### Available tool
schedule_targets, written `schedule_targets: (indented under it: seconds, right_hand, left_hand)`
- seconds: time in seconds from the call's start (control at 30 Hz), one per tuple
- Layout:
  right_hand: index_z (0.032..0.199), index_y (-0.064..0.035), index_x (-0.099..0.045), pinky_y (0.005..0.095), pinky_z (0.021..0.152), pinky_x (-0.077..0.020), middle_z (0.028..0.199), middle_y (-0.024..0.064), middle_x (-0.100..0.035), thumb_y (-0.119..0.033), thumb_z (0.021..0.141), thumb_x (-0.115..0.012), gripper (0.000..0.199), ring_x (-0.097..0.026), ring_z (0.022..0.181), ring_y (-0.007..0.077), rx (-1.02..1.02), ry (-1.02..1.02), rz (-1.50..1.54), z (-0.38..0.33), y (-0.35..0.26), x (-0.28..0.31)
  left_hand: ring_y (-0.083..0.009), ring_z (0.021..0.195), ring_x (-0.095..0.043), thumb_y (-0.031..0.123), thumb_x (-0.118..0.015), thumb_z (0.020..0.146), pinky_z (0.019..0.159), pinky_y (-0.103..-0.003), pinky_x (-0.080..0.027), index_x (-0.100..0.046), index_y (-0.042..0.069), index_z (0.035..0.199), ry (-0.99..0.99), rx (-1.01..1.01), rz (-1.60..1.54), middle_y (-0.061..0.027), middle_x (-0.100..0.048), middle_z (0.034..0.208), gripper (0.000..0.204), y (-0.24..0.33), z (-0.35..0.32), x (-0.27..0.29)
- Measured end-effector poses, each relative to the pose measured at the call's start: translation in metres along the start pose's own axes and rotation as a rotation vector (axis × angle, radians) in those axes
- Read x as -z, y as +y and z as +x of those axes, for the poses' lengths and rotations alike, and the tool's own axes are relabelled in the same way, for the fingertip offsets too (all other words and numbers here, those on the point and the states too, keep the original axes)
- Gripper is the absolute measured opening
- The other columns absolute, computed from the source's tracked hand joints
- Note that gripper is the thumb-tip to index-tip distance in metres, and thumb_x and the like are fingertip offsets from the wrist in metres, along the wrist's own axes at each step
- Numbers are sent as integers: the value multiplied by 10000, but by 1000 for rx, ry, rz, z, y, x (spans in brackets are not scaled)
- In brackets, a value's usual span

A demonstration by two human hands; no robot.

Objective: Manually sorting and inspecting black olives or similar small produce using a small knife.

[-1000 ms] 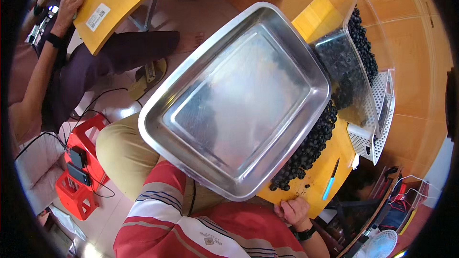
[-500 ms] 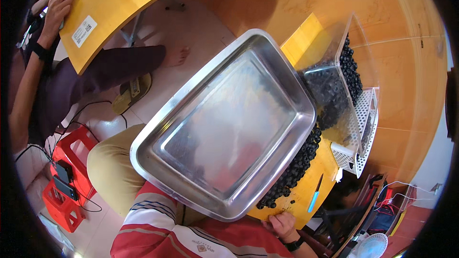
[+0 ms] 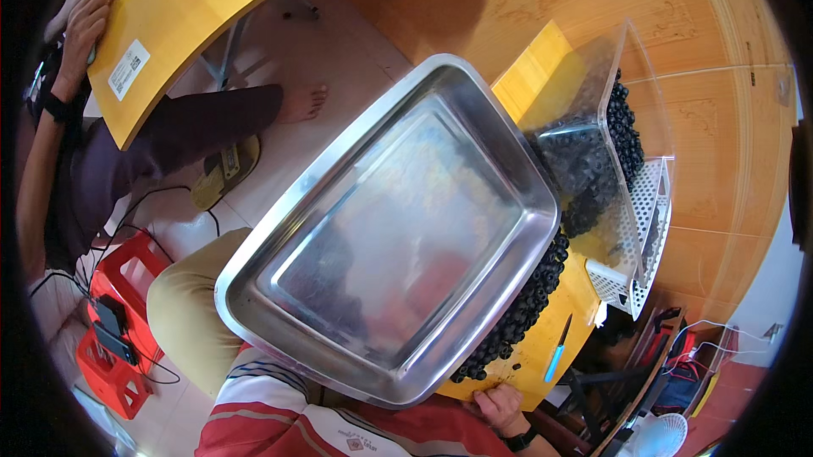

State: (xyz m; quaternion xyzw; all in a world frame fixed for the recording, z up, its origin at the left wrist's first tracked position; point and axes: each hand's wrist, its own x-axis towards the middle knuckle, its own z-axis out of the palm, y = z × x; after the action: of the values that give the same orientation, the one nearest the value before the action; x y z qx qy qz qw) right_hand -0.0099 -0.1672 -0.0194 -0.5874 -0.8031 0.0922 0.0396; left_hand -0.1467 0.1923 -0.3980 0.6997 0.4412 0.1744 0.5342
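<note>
Yellow table (image 3: 584, 288) heaped with black rings (image 3: 517, 321) — steel tray (image 3: 389, 228) above; right hand (image 3: 500, 406) at edge, hands' grip unclear.

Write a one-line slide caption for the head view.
An empty steel tray tilts over black rings heaped on a yellow table, right hand at its edge.

I see my silver steel tray (image 3: 389, 237) over the yellow table (image 3: 542, 84), black rings (image 3: 517, 321) under it, my red and white striped shirt (image 3: 279, 415), and red crates (image 3: 118, 321) beside me.
</note>
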Motion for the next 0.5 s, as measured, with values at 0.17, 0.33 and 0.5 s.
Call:
schedule_targets:
  seconds: [0.17, 0.33, 0.5]
  right_hand:
    - [1158, -128, -557, 355, 544, -456, 840, 38, -517, -283, 729, -893, 567, -552, 634, 220, -22, 6, 34, 0, -2, 1]
    - [1122, -116, -575, 337, 504, -438, 780, 33, -527, -222, 726, -883, 513, -547, 590, 215, -33, 68, 74, 9, -4, 0]
    - [972, -117, -654, 294, 489, -449, 715, -2, -476, -202, 783, -828, 271, -515, 559, 168, -50, 162, 44, 31, -3, 9]
  left_hand:
    - [-384, 1180, -600, 277, -621, 958, 999, -473, -491, -639, 68, 1259, -47, -48, 10, -176, -654, 1257, 368, -1, -13, -5]
    - [-381, 1187, -596, 278, -620, 962, 1004, -470, -489, -634, 68, 1269, -177, -134, 21, -174, -652, 1264, 372, 17, -37, -29]
    - [-378, 1194, -593, 279, -619, 966, 1009, -468, -487, -630, 69, 1278, -345, -248, 35, -172, -650, 1271, 376, 42, -74, -66]
